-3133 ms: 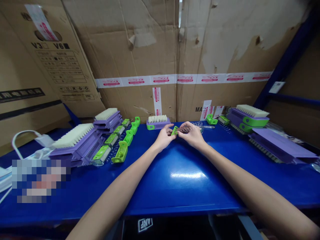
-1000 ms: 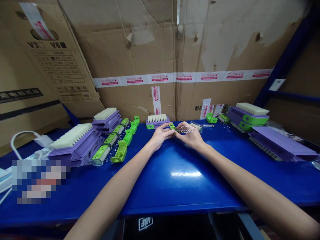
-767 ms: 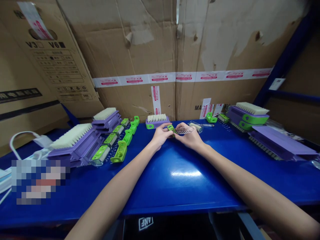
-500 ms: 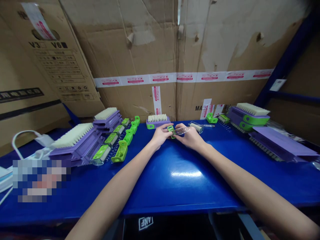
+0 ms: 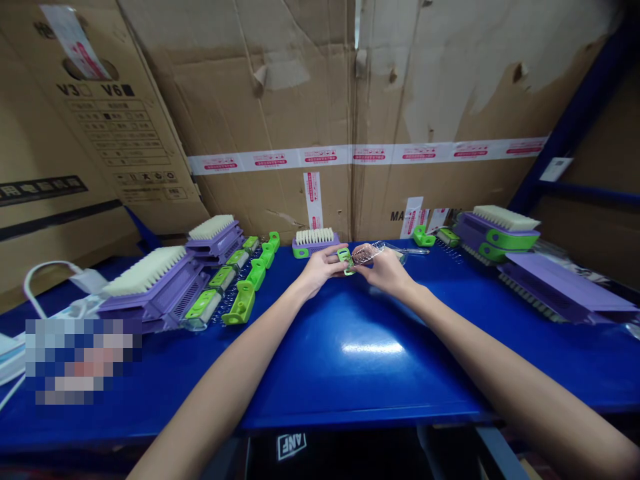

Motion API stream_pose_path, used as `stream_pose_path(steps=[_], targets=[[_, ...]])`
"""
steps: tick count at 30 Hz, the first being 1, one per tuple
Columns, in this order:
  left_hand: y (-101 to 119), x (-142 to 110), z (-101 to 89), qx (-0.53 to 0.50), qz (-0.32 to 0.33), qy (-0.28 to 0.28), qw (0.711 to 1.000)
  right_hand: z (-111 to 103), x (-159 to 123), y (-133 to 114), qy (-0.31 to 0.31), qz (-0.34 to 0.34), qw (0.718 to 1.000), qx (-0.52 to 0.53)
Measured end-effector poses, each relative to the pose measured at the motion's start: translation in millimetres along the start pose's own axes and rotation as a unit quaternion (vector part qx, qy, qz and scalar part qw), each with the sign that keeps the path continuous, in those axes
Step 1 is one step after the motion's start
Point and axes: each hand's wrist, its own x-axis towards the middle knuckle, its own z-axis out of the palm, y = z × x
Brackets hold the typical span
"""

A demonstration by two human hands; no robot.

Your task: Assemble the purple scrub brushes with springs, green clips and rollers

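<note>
My left hand [image 5: 319,272] is closed, pinching a small green plastic part with a slot [image 5: 345,255] above the middle of the table. Close beside it, my right hand [image 5: 388,270] has its fingers closed on a metal coil spring [image 5: 369,252]. The spring's near end meets or nearly meets the green part; I cannot tell whether it is seated. Just beyond the left hand sits a purple brush with pale bristles [image 5: 315,238]. A clear-cased piece [image 5: 401,256] lies behind the right hand, partly hidden.
Purple brush bodies [image 5: 145,283] stand at left, by a row of green-topped clear cases [image 5: 223,277], springs and green brackets [image 5: 243,303]. More brushes [image 5: 505,230] stack at right, near a green bracket [image 5: 424,235]. Cardboard [image 5: 270,120] walls the back of the blue table [image 5: 350,387].
The green part has turned and shifted slightly right in my left hand. The spring now slants, its far end raised, and my right hand has moved slightly right.
</note>
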Motion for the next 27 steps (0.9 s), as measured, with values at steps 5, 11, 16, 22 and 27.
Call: stream_pose_path(steps=[5, 11, 16, 22, 27], targets=[[-4, -1, 5.4, 0.008, 0.007, 0.015, 1.000, 0, 0, -2, 0.001, 0.025, 1.000, -0.003], [-10, 3, 6.0, 0.059, 0.026, 0.032, 0.997, 3, -1, -4, -0.019, 0.040, 0.996, 0.076], [-10, 5, 0.4, 0.123, 0.039, 0.020, 0.991, 6, -2, 2, -0.056, 0.034, 0.990, 0.123], [-9, 4, 1.7, 0.131, 0.038, 0.003, 0.991, 5, -3, 1, -0.057, 0.028, 0.995, 0.073], [-9, 5, 3.5, 0.136, 0.036, -0.006, 0.990, 6, -3, 1, -0.047, 0.035, 0.998, 0.031]])
